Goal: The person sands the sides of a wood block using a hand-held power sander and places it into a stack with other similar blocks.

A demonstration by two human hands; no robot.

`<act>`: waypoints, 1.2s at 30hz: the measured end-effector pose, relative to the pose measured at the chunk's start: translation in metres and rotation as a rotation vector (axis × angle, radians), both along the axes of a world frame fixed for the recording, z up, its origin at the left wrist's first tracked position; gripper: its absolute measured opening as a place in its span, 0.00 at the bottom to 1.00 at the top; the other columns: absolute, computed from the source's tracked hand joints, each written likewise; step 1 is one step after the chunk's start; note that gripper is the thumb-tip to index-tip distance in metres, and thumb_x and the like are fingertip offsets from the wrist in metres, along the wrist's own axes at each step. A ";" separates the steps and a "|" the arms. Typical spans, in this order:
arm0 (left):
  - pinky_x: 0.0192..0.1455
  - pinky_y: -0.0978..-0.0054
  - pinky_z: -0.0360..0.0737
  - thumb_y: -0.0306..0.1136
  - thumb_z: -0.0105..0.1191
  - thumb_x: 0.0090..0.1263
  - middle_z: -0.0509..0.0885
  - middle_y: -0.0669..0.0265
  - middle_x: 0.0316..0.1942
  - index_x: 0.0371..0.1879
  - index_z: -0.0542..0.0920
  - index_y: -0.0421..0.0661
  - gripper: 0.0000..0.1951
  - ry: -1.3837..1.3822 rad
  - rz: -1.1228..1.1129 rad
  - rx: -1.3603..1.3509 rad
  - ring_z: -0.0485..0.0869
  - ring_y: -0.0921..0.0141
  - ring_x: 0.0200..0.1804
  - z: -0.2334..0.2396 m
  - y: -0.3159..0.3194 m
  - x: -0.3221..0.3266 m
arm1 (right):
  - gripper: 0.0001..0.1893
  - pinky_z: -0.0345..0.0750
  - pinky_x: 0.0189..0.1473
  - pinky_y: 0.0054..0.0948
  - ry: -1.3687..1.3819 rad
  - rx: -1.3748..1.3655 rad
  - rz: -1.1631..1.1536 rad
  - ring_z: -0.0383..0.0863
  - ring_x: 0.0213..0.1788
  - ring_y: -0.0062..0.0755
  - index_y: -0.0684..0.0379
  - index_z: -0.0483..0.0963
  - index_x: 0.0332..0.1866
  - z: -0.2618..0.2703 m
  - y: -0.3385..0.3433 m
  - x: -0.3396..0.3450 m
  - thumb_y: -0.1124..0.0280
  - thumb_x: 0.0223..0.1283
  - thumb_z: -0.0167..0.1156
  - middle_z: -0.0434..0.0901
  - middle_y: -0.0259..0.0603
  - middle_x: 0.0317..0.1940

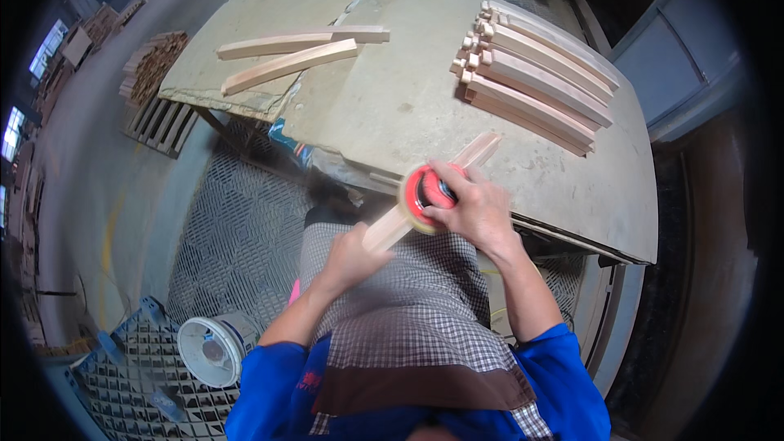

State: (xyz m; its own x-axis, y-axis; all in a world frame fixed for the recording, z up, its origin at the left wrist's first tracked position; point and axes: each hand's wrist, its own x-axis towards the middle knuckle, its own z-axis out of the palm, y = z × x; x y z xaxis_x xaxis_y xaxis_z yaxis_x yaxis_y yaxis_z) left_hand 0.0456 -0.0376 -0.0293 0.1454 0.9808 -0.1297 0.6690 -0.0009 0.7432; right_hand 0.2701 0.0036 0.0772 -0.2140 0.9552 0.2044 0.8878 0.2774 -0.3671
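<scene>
My left hand grips the near end of a wooden bar. This bar slants away from me, and its far end lies over the workbench. On top of the bar sits a round red palm sander with a pale pad, blurred at its rim. Fingers of my right hand are wrapped around the sander's body from the right. The sander covers the middle of the bar, so that stretch is hidden.
A stack of tenoned wooden bars lies at the bench's right. Two or three loose bars rest at the left. A white bucket stands on a plastic grate at lower left. Beyond, a pallet carries stacked wood.
</scene>
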 end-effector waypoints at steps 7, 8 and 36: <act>0.45 0.60 0.84 0.43 0.75 0.49 0.88 0.46 0.35 0.41 0.82 0.35 0.27 -0.066 -0.096 0.035 0.89 0.53 0.39 0.029 -0.002 0.002 | 0.29 0.82 0.36 0.38 0.032 0.041 0.265 0.85 0.39 0.44 0.42 0.77 0.60 0.003 -0.013 -0.029 0.60 0.48 0.72 0.83 0.43 0.41; 0.44 0.66 0.84 0.40 0.75 0.51 0.89 0.52 0.36 0.46 0.83 0.35 0.27 -0.077 -0.053 -0.089 0.89 0.62 0.37 0.013 -0.004 -0.005 | 0.30 0.82 0.36 0.37 0.066 0.112 0.248 0.85 0.39 0.44 0.41 0.77 0.61 -0.002 -0.019 -0.024 0.60 0.47 0.72 0.83 0.43 0.42; 0.23 0.84 0.70 0.29 0.63 0.69 0.83 0.62 0.28 0.49 0.78 0.34 0.15 -0.776 0.072 -0.456 0.76 0.80 0.23 0.003 -0.005 -0.013 | 0.41 0.82 0.44 0.48 0.024 0.004 -0.439 0.85 0.43 0.59 0.38 0.72 0.68 -0.035 0.032 0.107 0.56 0.41 0.78 0.82 0.57 0.44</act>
